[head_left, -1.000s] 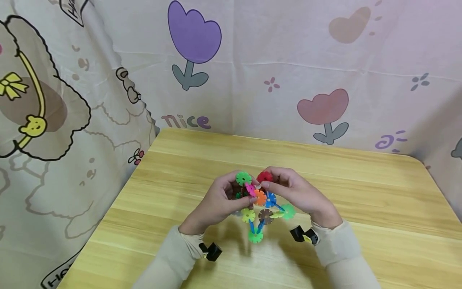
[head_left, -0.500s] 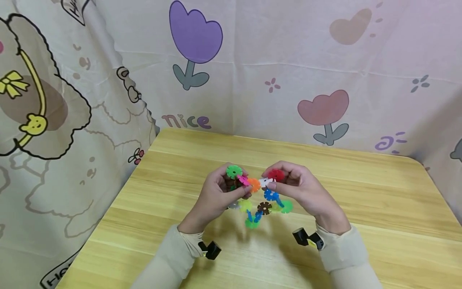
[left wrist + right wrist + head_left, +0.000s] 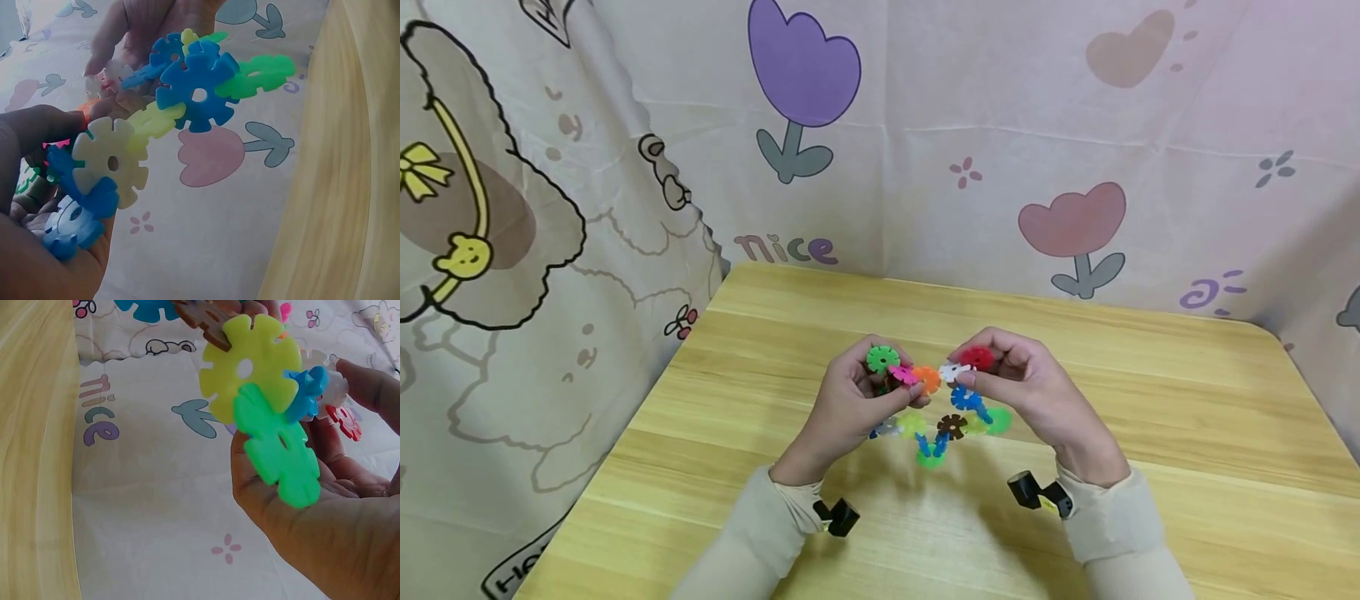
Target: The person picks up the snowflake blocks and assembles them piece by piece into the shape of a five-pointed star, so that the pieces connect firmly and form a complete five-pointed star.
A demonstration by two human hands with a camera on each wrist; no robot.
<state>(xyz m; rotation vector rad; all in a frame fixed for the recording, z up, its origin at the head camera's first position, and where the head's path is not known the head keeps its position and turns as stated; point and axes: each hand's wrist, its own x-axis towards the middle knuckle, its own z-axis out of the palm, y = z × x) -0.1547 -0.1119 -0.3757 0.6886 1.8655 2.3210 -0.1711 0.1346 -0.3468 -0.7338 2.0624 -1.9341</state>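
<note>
Both hands hold a loop of interlocking snowflake discs above the table. My left hand (image 3: pixel 850 408) pinches the left part, with the thumb on the orange disc (image 3: pixel 928 380); a pink disc (image 3: pixel 902 374) and a green disc (image 3: pixel 882 360) stand beside it. The fingers of my right hand (image 3: pixel 1037 400) pinch the white disc (image 3: pixel 952 372), next to the red disc (image 3: pixel 977 358). Lower hang a blue disc (image 3: pixel 965 397), a brown disc (image 3: pixel 952 427) and, in the right wrist view, a yellow disc (image 3: pixel 256 347) and a bright green disc (image 3: pixel 265 444). Whether orange and white interlock, I cannot tell.
The wooden table (image 3: pixel 737 350) lies under the hands. A patterned cloth (image 3: pixel 925 208) hangs behind it and along the left side. On each wrist sits a small black camera, one on the left (image 3: pixel 842 518) and one on the right (image 3: pixel 1024 490).
The hands have risen a little with the loop and moved slightly apart. The white disc, mostly covered a second ago, now shows between the orange disc and the right thumb.
</note>
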